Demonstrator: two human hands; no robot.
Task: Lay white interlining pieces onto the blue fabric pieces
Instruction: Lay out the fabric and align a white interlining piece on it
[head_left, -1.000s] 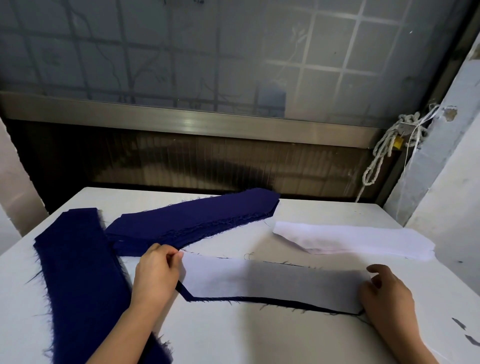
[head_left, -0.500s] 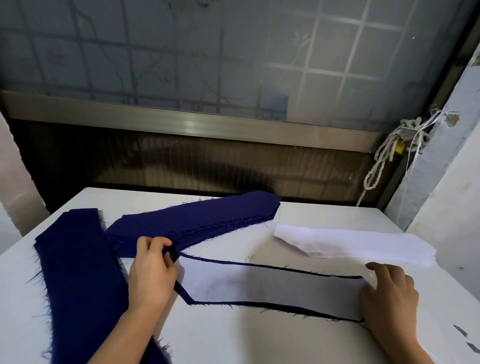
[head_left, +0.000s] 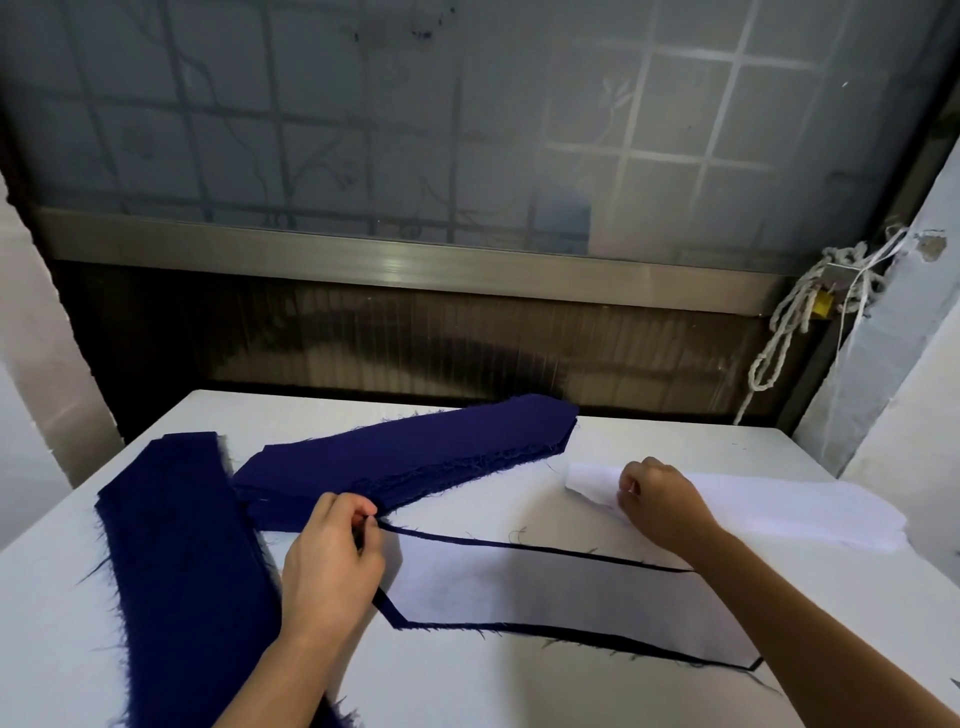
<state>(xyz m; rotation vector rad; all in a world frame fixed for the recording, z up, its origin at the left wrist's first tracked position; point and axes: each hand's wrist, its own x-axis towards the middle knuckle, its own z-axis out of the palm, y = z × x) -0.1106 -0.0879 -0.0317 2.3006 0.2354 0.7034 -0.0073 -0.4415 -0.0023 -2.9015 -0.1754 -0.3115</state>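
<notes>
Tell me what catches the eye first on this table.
Front centre, a white interlining lies on a blue piece, only a thin blue rim showing. A blue strip lies at the left, a blue pile behind. The left hand pinches the blue pile's edge; the right hand grips the white stack at right.

We look across a white desk (head_left: 467, 691) that fills the lower view. Behind its far edge runs a dark ribbed panel (head_left: 415, 353), topped by a brushed metal rail (head_left: 415, 265). Above the rail a wide frosted window (head_left: 415, 130) lets in dull grey daylight; through it we make out a grid of bars and what may be a leafy pattern. At the right a white rope (head_left: 784, 332) hangs knotted beside a pale, chipped wall (head_left: 909, 415). At the left edge stands another pale wall (head_left: 31, 364).
</notes>
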